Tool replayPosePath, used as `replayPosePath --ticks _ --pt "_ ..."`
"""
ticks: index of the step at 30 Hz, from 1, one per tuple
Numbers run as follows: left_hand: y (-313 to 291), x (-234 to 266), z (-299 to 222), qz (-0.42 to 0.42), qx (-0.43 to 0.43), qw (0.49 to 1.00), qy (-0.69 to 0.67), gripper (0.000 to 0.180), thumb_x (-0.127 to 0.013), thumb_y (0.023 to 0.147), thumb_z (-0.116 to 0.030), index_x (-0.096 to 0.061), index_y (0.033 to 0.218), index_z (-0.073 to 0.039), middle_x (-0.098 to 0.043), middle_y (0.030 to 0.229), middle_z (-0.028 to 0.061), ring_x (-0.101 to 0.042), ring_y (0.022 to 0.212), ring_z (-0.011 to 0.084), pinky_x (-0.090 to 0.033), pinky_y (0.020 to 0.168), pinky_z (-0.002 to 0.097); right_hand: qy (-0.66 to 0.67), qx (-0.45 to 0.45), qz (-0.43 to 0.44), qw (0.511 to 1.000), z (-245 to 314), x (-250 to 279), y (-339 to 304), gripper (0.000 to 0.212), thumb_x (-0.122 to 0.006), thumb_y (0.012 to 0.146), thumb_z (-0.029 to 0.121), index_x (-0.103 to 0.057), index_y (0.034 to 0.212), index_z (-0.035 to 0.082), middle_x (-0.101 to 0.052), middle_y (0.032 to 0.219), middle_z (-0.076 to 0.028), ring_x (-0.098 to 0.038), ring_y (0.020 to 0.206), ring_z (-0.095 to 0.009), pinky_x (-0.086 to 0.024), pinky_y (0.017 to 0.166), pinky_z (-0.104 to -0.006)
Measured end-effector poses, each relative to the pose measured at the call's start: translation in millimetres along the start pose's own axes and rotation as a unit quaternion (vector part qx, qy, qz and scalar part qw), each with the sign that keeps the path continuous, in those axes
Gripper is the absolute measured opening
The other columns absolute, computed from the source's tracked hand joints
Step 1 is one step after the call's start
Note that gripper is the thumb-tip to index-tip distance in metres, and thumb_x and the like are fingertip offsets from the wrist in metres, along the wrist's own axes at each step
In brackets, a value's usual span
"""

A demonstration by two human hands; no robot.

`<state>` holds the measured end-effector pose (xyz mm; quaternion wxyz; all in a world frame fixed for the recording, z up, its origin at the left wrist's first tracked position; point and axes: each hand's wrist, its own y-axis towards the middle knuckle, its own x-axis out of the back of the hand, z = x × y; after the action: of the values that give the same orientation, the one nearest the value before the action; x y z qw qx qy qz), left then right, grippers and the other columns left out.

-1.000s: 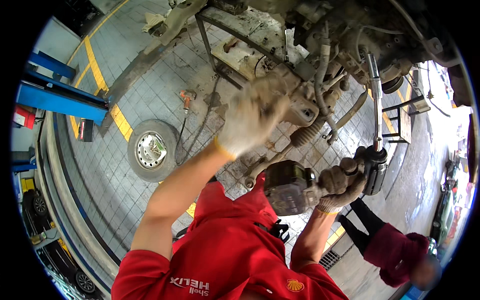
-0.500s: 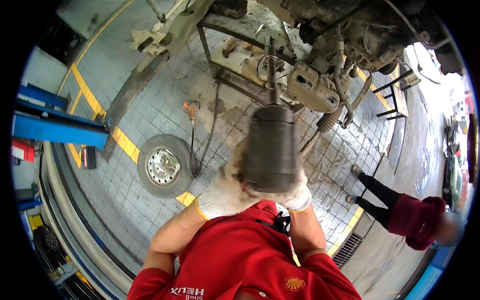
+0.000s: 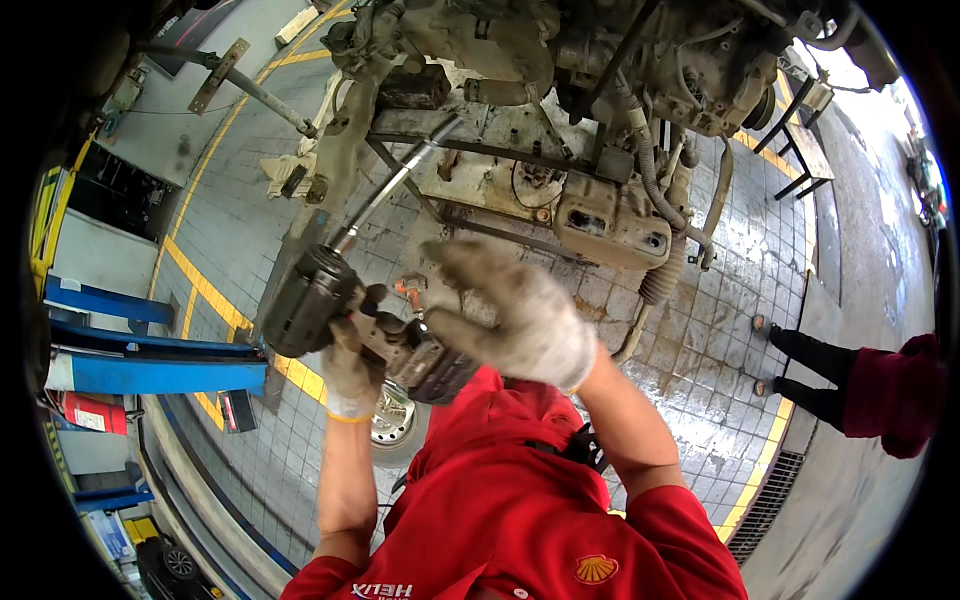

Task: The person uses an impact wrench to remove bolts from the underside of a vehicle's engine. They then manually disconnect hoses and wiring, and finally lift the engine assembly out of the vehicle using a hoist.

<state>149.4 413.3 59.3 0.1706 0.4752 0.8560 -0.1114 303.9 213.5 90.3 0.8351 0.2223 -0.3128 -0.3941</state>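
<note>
My gloved left hand (image 3: 350, 380) is wrapped round the handle of a dark cordless impact wrench (image 3: 305, 305). A long, shiny extension bar (image 3: 400, 175) runs from the wrench's nose up and to the right, towards the vehicle's underside. The battery end of the wrench points towards my red shirt. My gloved right hand (image 3: 525, 320) is off the tool's body, just right of it, with fingers stretched out and thumb apart; motion smears its fingertips. Nothing shows in that palm. Greasy engine and gearbox parts (image 3: 500, 45) hang overhead beyond both hands.
A metal bench (image 3: 480, 225) with loose parts stands ahead beneath the vehicle. An orange air tool (image 3: 410, 290) and a wheel (image 3: 395, 430) lie on the tiled floor. Blue lift arms (image 3: 160, 375) reach in from the left. A person in dark red (image 3: 890, 390) stands at the right.
The impact wrench has swung from the centre to the left, its bar now slanting up to the right. My right hand has come off it and opened.
</note>
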Motion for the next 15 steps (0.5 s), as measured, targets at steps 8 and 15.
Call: replayPosePath --ticks 8,15 --pt "99 36 -9 -0.081 -0.01 0.995 0.062 0.086 -0.061 0.085 -0.081 -0.053 0.144 -0.019 -0.062 0.12 -0.0002 -0.046 0.065 0.0101 -0.037 0.054 0.0261 -0.009 -0.161 -0.202 0.966 -83 82 -22 0.05 -0.074 0.094 0.0 -0.062 0.142 0.003 -0.069 0.137 -0.016 -0.07 0.12 -0.023 -0.06 0.1 -0.0355" --pt "206 63 19 -0.01 -0.04 0.998 0.049 0.089 -0.052 0.094 -0.079 -0.051 0.153 -0.013 -0.07 0.134 0.0099 -0.064 0.076 0.0137 -0.051 0.063 0.0254 -0.013 -0.27 -0.251 0.929 -130 52 -8 0.052 -0.075 0.099 0.014 -0.058 0.143 -0.005 -0.067 0.137 -0.02 -0.065 0.127 -0.029 -0.051 0.107 -0.0395"
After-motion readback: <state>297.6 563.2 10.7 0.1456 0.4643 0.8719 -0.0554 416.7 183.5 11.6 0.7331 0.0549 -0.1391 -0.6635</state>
